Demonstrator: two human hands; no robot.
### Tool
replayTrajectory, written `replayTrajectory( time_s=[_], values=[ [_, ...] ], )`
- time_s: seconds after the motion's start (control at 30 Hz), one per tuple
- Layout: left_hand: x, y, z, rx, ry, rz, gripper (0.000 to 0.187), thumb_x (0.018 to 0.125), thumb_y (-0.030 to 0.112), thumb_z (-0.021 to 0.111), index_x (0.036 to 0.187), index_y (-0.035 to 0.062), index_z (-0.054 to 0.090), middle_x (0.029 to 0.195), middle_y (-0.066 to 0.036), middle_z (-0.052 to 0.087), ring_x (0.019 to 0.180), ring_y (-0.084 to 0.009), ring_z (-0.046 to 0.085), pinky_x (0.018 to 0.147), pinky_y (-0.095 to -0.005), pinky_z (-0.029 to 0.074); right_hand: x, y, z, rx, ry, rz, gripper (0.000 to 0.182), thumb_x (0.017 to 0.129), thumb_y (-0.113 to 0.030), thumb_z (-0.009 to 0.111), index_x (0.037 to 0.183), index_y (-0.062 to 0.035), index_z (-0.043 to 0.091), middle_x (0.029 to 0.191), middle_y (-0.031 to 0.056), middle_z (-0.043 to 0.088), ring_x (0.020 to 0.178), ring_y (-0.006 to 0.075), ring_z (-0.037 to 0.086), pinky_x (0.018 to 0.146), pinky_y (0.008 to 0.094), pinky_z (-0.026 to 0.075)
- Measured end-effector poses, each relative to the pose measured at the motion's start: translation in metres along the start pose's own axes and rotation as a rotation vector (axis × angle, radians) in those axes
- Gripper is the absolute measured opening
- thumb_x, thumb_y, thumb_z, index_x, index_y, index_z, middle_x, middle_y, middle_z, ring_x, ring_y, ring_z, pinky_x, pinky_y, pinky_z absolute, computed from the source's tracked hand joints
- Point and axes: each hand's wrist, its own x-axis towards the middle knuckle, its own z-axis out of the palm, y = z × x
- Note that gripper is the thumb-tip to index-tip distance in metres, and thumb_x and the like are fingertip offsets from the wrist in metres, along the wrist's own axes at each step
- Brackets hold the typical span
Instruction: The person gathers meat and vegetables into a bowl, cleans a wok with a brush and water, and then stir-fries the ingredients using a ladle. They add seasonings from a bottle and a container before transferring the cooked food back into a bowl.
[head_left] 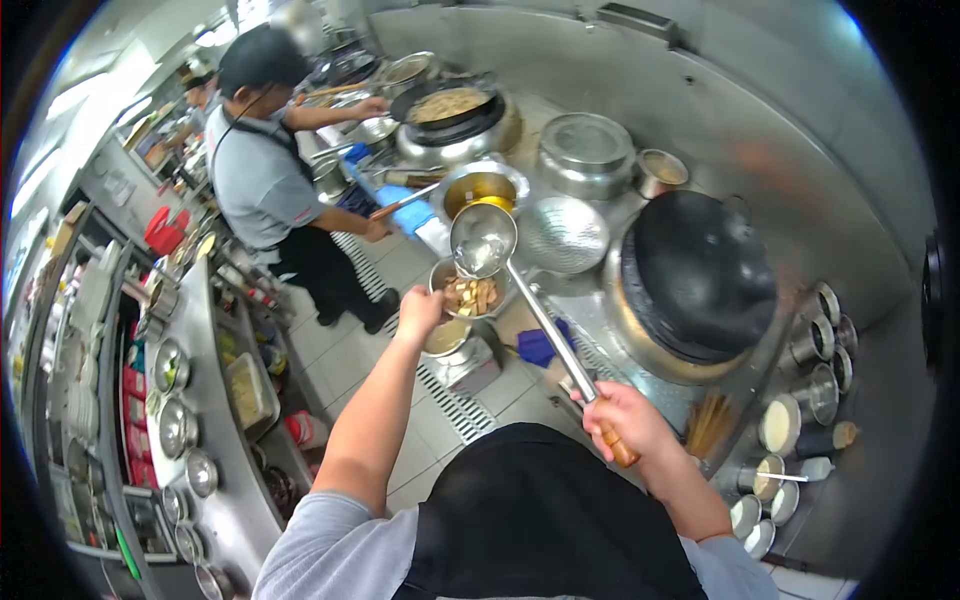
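My right hand [628, 418] is wrapped round the wooden handle of a long steel ladle [550, 328]. The ladle's round bowl reaches out ahead, over the near edge of a pot of yellow liquid [462, 192]. With its fingers closed on the rim, my left hand [420, 312] holds a metal bowl [503, 293] containing brown and pale food pieces [468, 296]. The ladle's bowl hangs just beyond these pieces and covers part of the far rim. Right of the ladle lies a perforated strainer [563, 235].
A black wok [705, 270] sits on the burner at right, near a lidded pot [586, 150]. Several seasoning containers [780, 424] line the right side. Another person [265, 170] works at a wok of food [447, 104]. A steel counter [232, 450] carries bowls at left.
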Motion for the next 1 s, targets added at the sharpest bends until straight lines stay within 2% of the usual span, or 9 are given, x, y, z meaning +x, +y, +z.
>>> replayTrajectory(
  time_s=[0.13, 0.33, 0.47, 0.6, 0.63, 0.73, 0.77, 0.93, 1.0],
  values=[
    [-0.007, 0.114, 0.066, -0.431, -0.309, -0.105, 0.013, 0.084, 0.010, 0.051, 0.084, -0.0025, 0.054, 0.075, -0.015, 0.064, 0.057, -0.0224, 0.065, 0.049, -0.0307, 0.054, -0.054, 0.012, -0.023, -0.273, 0.331, -0.092, 0.015, 0.088, -0.007, 0.051, 0.102, -0.0009, 0.052, 0.063, 0.0011, 0.049, 0.039, 0.0103, 0.046, 0.037, 0.0250, 0.039],
    [-0.006, 0.222, 0.163, -0.138, -0.440, 0.191, 0.017, 0.082, 0.013, 0.054, 0.087, -0.0028, 0.056, 0.076, -0.017, 0.064, 0.064, -0.0261, 0.066, 0.056, -0.0351, 0.054, -0.133, 0.043, -0.062, -0.113, 0.630, -0.249, 0.016, 0.087, -0.007, 0.052, 0.102, -0.0019, 0.052, 0.062, -0.0002, 0.048, 0.039, 0.0093, 0.045, 0.037, 0.0247, 0.038],
    [-0.031, 0.278, 0.244, 0.377, -0.206, 0.854, 0.022, 0.080, 0.018, 0.056, 0.093, 0.0000, 0.059, 0.093, -0.022, 0.065, 0.091, -0.0383, 0.062, 0.082, -0.0441, 0.050, -0.169, 0.073, -0.074, -0.102, 0.830, -0.241, 0.016, 0.087, -0.007, 0.054, 0.102, -0.0025, 0.053, 0.060, -0.0003, 0.047, 0.038, 0.0101, 0.046, 0.035, 0.0257, 0.038],
    [-0.055, 0.311, 0.291, 0.907, -0.172, 1.562, 0.017, 0.082, 0.013, 0.052, 0.093, 0.0045, 0.061, 0.094, -0.016, 0.060, 0.080, -0.0271, 0.066, 0.064, -0.0370, 0.054, -0.187, 0.102, -0.078, -0.206, 0.976, -0.219, 0.012, 0.087, -0.008, 0.054, 0.098, -0.0037, 0.053, 0.060, 0.0004, 0.051, 0.035, 0.0091, 0.043, 0.033, 0.0263, 0.036],
    [-0.056, 0.321, 0.295, 0.900, -0.171, 1.561, 0.017, 0.082, 0.013, 0.052, 0.093, 0.0045, 0.061, 0.094, -0.016, 0.060, 0.080, -0.0271, 0.066, 0.064, -0.0370, 0.054, -0.190, 0.105, -0.078, -0.211, 0.980, -0.217, 0.012, 0.087, -0.008, 0.054, 0.098, -0.0037, 0.053, 0.060, 0.0004, 0.051, 0.035, 0.0091, 0.043, 0.033, 0.0263, 0.036],
    [-0.057, 0.360, 0.287, 0.939, -0.119, 1.610, 0.020, 0.082, 0.013, 0.053, 0.098, 0.0049, 0.061, 0.099, -0.018, 0.059, 0.080, -0.0270, 0.066, 0.065, -0.0356, 0.053, -0.198, 0.110, -0.073, -0.705, 1.177, -0.250, 0.017, 0.081, -0.010, 0.058, 0.096, -0.0033, 0.055, 0.057, 0.0061, 0.043, 0.047, 0.0175, 0.047, 0.047, 0.0328, 0.039],
    [-0.054, 0.371, 0.284, 0.921, -0.096, 1.594, 0.020, 0.082, 0.013, 0.053, 0.098, 0.0049, 0.061, 0.102, -0.019, 0.058, 0.080, -0.0273, 0.066, 0.065, -0.0365, 0.053, -0.203, 0.111, -0.074, -0.735, 1.182, -0.118, 0.027, 0.078, -0.012, 0.059, 0.103, -0.0046, 0.055, 0.060, 0.0128, 0.048, 0.054, 0.0279, 0.054, 0.053, 0.0399, 0.042],
    [-0.062, 0.386, 0.258, 0.621, 0.008, 1.584, 0.021, 0.081, 0.013, 0.052, 0.098, 0.0041, 0.059, 0.113, -0.024, 0.056, 0.081, -0.0289, 0.066, 0.064, -0.0379, 0.053, -0.205, 0.123, -0.095, -1.103, 1.300, -0.115, 0.036, 0.077, -0.013, 0.059, 0.112, -0.0065, 0.054, 0.071, 0.0171, 0.059, 0.066, 0.0365, 0.060, 0.058, 0.0463, 0.046],
    [-0.083, 0.357, 0.258, 0.818, -0.041, 1.812, 0.020, 0.078, 0.014, 0.055, 0.095, 0.0038, 0.058, 0.116, -0.023, 0.057, 0.075, -0.0255, 0.067, 0.064, -0.0355, 0.054, -0.198, 0.114, -0.098, -1.182, 1.318, -0.153, 0.039, 0.077, -0.015, 0.059, 0.115, -0.0076, 0.052, 0.076, 0.0186, 0.062, 0.071, 0.0379, 0.062, 0.061, 0.0489, 0.048]
  ],
)
